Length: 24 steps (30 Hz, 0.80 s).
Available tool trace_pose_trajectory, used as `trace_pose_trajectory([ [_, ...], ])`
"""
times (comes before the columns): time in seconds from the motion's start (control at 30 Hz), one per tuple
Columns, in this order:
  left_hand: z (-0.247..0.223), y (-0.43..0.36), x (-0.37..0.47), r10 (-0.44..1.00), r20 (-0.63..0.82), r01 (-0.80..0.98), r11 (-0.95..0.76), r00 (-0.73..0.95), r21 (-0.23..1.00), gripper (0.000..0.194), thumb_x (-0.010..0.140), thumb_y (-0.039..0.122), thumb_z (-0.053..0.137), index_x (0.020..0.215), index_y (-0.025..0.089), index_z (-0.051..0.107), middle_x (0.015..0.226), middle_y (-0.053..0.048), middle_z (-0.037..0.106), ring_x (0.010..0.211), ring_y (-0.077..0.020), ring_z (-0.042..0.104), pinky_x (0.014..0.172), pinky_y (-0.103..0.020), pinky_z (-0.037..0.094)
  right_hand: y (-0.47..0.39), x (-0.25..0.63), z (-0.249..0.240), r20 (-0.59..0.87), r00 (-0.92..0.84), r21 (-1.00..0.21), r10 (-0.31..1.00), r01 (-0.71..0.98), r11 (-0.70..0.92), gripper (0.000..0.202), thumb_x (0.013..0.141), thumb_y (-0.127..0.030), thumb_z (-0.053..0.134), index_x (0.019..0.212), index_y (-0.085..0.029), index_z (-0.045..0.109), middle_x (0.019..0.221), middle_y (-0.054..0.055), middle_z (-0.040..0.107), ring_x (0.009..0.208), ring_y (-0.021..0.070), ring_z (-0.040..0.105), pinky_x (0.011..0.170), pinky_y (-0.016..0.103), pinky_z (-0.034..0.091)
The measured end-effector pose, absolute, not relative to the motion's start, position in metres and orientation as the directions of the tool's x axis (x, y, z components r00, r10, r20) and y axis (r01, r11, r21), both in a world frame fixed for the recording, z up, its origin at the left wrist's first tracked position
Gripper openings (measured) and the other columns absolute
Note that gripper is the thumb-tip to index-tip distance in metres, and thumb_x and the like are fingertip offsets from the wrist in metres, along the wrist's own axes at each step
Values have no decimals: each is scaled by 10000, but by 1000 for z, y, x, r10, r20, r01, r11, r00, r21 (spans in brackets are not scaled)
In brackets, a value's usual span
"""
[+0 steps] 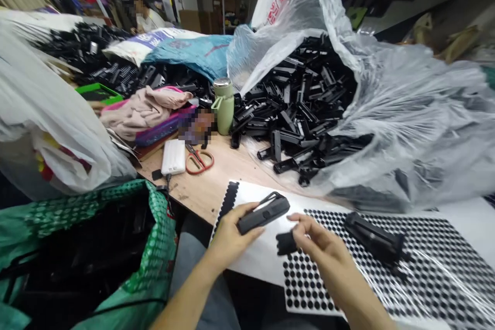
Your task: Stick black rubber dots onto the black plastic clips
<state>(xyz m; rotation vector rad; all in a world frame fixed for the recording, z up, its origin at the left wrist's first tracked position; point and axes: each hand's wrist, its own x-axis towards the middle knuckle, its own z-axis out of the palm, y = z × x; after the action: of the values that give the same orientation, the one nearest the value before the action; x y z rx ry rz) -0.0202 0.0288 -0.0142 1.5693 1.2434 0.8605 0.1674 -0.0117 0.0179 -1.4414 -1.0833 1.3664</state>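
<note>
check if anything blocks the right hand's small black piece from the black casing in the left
Nothing visible does; between the small black piece and the black casing there's just a gap, with white sheet behind.

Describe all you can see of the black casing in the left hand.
The black casing is long and narrow, apparently matte plastic, with a round spot on its face and a thin loop along its far edge. The left hand grips its near end, holding it slanted above the white sheet.
</note>
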Motion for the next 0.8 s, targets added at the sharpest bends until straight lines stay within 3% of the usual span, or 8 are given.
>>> trace_pose_trajectory([
  [0.1,-10,21,-25,936,-95,262,3,339,965,459,687,313,665,1123,201,575,1058,-54,636,962,-215,590,880,-338,443,-15,186,23,-264,120,-964,957,7,-267,295,688,-442,641,616,-179,529,1026,66,548,956,209,488,816,305,378],
  [0.3,1,0,-18,888,-67,288,-75,454,955,442,687,307,668,1115,227,588,1140,-28,608,1064,-204,538,940,-304,396,-32,195,19,-283,58,-958,957,-73,-279,287,661,-412,666,619,-167,523,818,31,533,666,120,444,637,257,364],
  [0.43,2,-10,-9,869,-80,290,-75,488,954,445,689,297,666,1119,217,584,1150,-35,602,1072,-201,533,959,-312,381,-48,200,13,-248,90,-968,965,-73,-242,242,698,-393,639,656,-177,537,676,-11,460,614,104,395,598,243,338],
  [0.8,2,-26,1,859,-97,289,-62,502,955,447,685,273,654,1120,202,579,1156,-48,600,1080,-212,530,970,-344,372,-70,205,6,-181,184,-983,966,0,-184,277,672,-438,631,623,-178,551,899,49,543,740,146,473,645,273,380],
])
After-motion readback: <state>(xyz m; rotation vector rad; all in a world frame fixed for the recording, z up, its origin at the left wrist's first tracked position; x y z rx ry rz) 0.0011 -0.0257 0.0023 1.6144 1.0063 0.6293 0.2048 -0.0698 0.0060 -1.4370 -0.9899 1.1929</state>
